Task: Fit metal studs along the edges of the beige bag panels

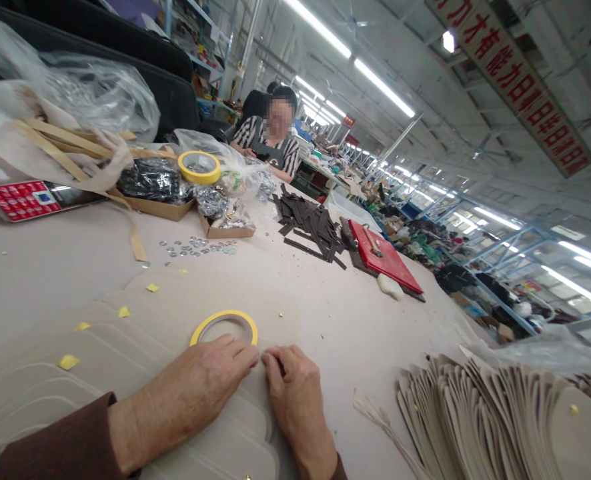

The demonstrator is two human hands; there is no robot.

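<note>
My left hand [218, 365] reaches in over flat beige pieces [140, 373] that lie overlapped on the table. Its fingers are bent and pressed together; anything in them is hidden. Just behind it lies a roll of yellow tape [224, 316], partly covered by the hand. My right hand [295, 380] is close beside the left, thumb and forefinger pinched near the edge of a beige piece. What that pinch holds is too small to make out. Small bits of yellow tape [69, 362] stick to the beige pieces on the left. A tiny brass-coloured stud [281, 315] lies beyond my hands.
At right stands a thick row of beige pieces [480, 413] with brass studs. Farther back are metal washers [195, 248], a small cardboard box [228, 231], dark strips [310, 223] and a red board [385, 257] with a hammer [373, 241]. A person [270, 137] sits across the table.
</note>
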